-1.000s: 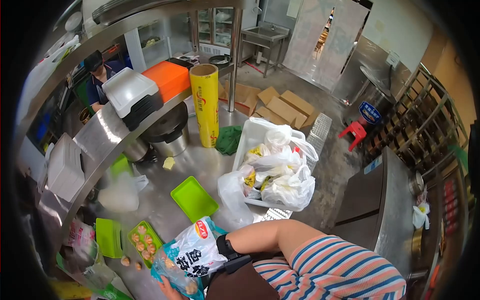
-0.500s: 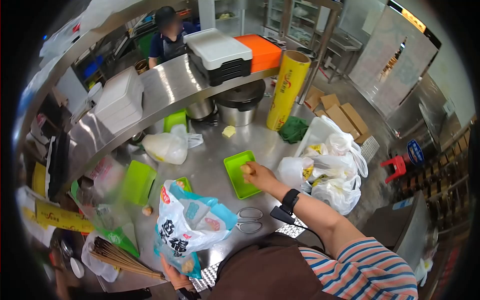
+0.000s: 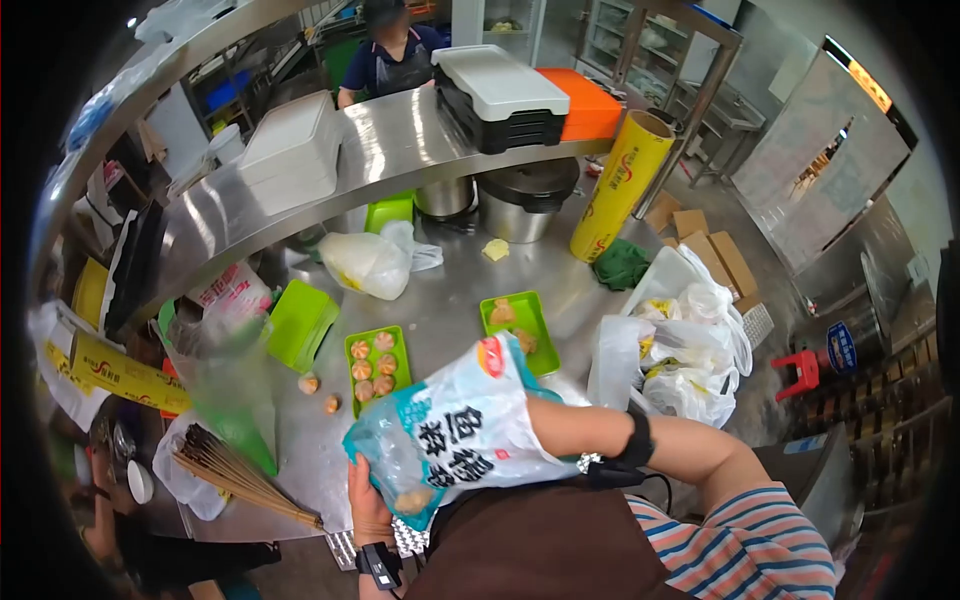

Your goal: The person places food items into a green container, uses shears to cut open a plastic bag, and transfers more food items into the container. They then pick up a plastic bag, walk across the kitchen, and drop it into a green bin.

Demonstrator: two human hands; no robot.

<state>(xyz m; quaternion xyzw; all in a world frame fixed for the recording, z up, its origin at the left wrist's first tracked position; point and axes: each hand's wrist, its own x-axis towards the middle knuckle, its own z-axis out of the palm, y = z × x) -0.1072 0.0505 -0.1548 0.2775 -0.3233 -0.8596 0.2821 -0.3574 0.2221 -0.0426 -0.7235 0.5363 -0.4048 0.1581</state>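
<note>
A white and teal plastic bag (image 3: 465, 430) with dark printed characters lies tilted at the table's front edge. My left hand (image 3: 368, 497) grips its lower left end, where a few pale balls show through the film. My right hand is inside the bag, hidden past the wrist. Behind the bag, a green tray (image 3: 404, 350) holds several round orange-and-white balls in rows. A second green tray (image 3: 541, 318) to the right has tan balls in it. Two loose balls (image 3: 309, 383) rest on the steel table (image 3: 440, 290) left of the first tray.
Bamboo skewers (image 3: 250, 480) lie front left, near stacked green trays (image 3: 302, 325). White bags (image 3: 690, 345) fill a bin at right. A yellow film roll (image 3: 622, 187) stands by a lidded pot (image 3: 525, 200). A person (image 3: 395, 60) stands behind the shelf.
My right hand has left the right tray and gone into the bag; tan balls now show in that tray. The bag has tipped to the right, uncovering the left tray. The view has shifted.
</note>
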